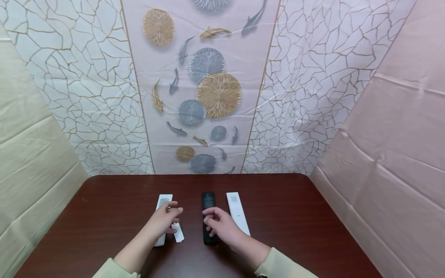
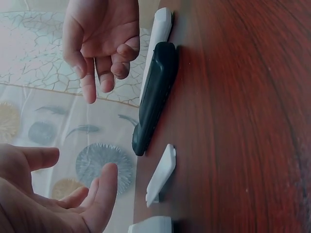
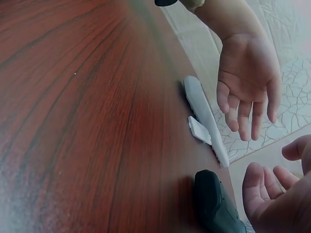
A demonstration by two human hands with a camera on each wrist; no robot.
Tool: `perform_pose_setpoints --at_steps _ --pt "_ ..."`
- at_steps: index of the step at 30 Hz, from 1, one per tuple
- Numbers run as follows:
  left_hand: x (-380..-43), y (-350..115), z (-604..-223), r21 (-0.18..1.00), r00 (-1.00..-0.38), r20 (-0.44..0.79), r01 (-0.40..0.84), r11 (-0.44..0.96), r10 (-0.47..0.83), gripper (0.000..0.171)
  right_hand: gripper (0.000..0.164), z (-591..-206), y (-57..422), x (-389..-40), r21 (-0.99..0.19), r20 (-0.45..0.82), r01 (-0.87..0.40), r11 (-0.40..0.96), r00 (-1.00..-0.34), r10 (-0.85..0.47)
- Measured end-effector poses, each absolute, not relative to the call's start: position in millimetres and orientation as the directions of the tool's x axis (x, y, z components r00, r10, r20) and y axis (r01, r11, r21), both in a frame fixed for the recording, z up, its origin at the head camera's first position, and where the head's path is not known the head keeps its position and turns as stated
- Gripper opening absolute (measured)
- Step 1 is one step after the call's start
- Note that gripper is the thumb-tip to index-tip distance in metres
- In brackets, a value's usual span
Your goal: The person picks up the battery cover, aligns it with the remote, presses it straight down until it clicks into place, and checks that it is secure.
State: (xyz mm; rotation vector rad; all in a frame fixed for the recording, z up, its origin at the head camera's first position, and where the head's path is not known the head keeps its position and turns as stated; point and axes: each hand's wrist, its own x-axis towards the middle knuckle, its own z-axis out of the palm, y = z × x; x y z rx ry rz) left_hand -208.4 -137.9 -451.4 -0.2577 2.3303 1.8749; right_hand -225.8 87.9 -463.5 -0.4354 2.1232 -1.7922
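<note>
- Your left hand [image 1: 163, 221] is above the left white remote [image 1: 165, 199] and the small white cover [image 1: 178, 234], fingers loosely bent with nothing in them.
- Your right hand [image 1: 223, 227] is over the black remote [image 1: 208, 201], its fingers relaxed and likewise holding nothing.
- From the head view alone you might think the fingers touch the remotes; both wrist views show your hands raised off the tabletop [image 1: 288, 216].
- Each wrist view also gives you the opposite palm, hidden from above.
- Only the head view shows you printed labels on both white remotes.
- The right white remote [image 1: 238, 212] lies just beside the black one.
- The left wrist view shows a gap between the cover and the left white remote, which overlap in the right wrist view.
</note>
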Motion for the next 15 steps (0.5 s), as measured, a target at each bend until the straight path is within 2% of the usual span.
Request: perform_pose_setpoints --at_steps 8,15 --pt "-205.5 -152.4 -446.0 0.846 -0.989 -0.115 -0.147 0.512 -0.093 0.051 0.023 -461.5 73.8 -225.1 -0.96 -0.053 -0.082 0.269 -0.886 -0.461" --pt "-207.5 -168.4 -442.4 0.731 -0.99 -0.091 -0.142 0.668 -0.111 0.053 0.024 -462.5 59.1 -224.7 -0.914 -0.085 -0.148 0.379 -0.841 -0.534"
